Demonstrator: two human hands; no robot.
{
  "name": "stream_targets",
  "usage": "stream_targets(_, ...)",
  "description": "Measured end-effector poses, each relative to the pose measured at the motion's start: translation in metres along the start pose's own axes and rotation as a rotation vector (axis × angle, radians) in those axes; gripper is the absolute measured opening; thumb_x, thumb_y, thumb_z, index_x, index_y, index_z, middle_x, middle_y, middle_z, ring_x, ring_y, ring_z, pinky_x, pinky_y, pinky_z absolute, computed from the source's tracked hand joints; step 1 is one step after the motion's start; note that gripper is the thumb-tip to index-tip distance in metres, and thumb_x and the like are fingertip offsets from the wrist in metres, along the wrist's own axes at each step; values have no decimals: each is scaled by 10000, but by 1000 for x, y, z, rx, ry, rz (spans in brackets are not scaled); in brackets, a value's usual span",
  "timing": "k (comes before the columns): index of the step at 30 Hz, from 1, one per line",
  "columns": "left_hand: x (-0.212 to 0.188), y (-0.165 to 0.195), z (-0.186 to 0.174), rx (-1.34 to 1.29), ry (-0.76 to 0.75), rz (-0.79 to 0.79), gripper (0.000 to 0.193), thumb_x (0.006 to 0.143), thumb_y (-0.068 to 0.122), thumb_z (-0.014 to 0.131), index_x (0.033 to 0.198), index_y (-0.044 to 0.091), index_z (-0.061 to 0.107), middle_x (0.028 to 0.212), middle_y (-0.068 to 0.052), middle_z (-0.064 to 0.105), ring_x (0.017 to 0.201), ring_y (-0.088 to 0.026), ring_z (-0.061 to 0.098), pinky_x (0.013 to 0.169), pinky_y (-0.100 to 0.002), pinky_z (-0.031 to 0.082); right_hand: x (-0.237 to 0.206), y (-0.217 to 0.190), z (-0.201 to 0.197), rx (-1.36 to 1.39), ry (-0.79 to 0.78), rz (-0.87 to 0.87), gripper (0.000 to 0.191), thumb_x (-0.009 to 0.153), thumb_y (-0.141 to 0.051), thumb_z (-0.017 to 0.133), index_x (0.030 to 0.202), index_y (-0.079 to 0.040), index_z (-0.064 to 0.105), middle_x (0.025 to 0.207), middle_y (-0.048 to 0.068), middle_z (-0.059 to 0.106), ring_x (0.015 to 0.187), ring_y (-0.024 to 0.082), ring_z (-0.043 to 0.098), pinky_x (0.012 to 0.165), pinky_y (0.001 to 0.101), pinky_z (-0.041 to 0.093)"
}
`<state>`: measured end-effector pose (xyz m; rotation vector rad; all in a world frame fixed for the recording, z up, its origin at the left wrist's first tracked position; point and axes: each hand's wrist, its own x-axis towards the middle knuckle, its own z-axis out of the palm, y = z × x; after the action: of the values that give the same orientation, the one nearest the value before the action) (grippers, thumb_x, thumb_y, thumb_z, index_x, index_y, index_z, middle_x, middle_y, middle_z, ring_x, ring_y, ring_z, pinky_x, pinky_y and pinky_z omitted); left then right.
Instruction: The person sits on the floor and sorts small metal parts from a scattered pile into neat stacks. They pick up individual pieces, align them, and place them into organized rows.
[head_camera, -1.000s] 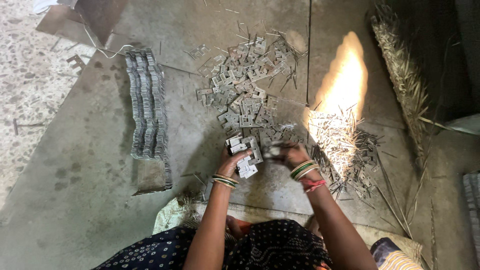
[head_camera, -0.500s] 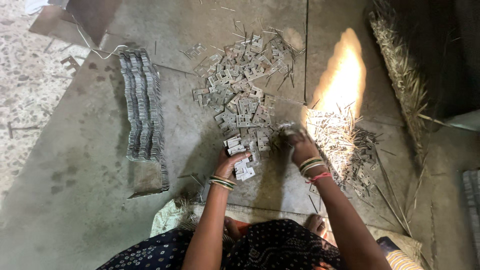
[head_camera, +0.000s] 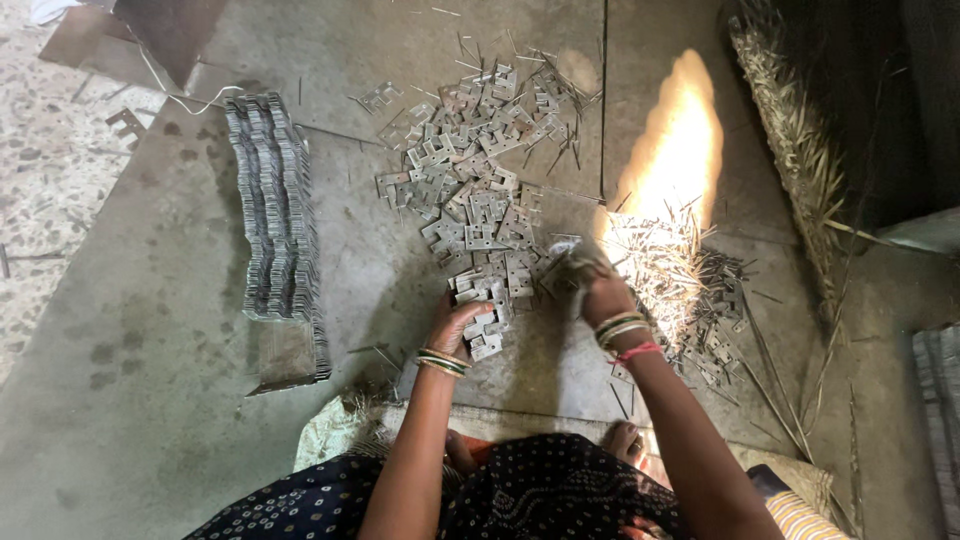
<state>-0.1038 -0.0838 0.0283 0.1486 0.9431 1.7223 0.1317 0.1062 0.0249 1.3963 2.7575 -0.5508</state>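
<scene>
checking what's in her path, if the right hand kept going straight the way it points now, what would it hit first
The right hand points away from her, up the floor. It would probably first meet the loose metal plates just ahead of its fingers; the hand is blurred, so its exact line is uncertain.

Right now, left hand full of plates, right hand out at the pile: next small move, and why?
Probably close the right hand on one loose plate at the near edge of the scattered pile and bring it to the stack in the left hand. That hand already holds several plates; the right sits blurred at the pile's edge.
</scene>
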Motion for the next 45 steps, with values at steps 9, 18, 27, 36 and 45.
stream_targets(9, 2, 2, -4, 16, -27, -25, 567, 711, 30, 836, 1229, 78, 612, 1020, -58, 734, 910, -183, 720, 786, -362, 583, 26, -22, -28, -284, -122, -30, 539, 788, -139, 713, 1319, -138, 621, 1431, 110, 569, 1363, 344, 456, 1110, 514, 420)
stream_targets(18, 0, -1, -1, -105, -9, -103, 479, 803, 191, 837, 1226, 111, 627, 927, 6, 686, 740, -132, 657, 616, -336, 548, -1, -36, -70, -101, 62, -29, 189, 850, -96, 692, 994, -170, 788, 864, 171, 762, 776, 357, 739, 709, 473, 611)
stream_targets(27, 7, -5, 1, -126, -6, -23, 539, 864, 409, 769, 1282, 108, 611, 1089, 12, 708, 942, -132, 686, 809, -340, 582, 1, -110, -72, 1035, -406, 178, 260, 781, 94, 662, 1018, 7, 725, 1004, 128, 789, 758, 224, 786, 671, 370, 649)
stream_targets(36, 20, -17, -16, -237, -47, -229, 773, 898, 741, 634, 1295, 78, 621, 1102, -66, 692, 930, -193, 652, 814, -390, 554, -23, -143, -64, 462, 308, -706, 362, 812, 8, 769, 1159, -82, 723, 1225, 126, 728, 1016, 283, 742, 828, 340, 654)
stream_targets(45, 34, -34, -37, -72, 189, -77, 807, 866, 761, 693, 1368, 143, 561, 1296, 8, 580, 1157, -170, 558, 984, -394, 472, -1, -34, -16, -260, 151, -135, 389, 761, -174, 777, 1134, -119, 681, 1076, 166, 738, 1041, 357, 694, 942, 455, 576)
